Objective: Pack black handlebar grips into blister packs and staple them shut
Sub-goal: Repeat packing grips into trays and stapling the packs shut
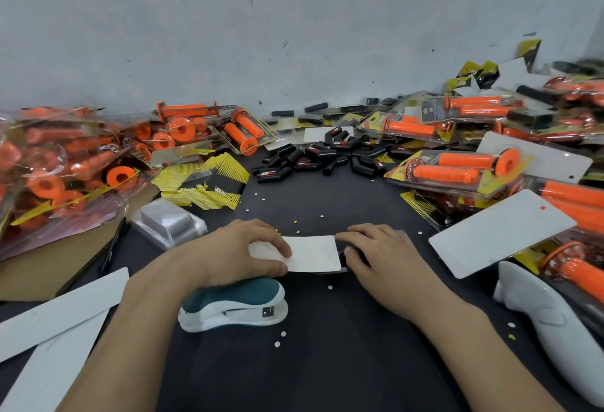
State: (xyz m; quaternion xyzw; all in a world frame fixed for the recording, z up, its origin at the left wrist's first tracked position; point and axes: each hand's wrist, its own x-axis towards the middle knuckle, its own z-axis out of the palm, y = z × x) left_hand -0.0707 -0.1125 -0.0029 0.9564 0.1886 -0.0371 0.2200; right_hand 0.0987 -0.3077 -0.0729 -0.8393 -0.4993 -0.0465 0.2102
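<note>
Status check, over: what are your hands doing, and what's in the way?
Left hand pinches white-backed pack. Right hand grips its right end. Stapler lies just under left wrist; loose black grips piled beyond.

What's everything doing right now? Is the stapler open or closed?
Pack, white card side up, held at both ends.
Left hand, pinches the pack.
Right hand, grips its other end.
Stapler, closed, lying below the left wrist.
Black grips, loose in a pile.
Clear shell, empty.
</note>
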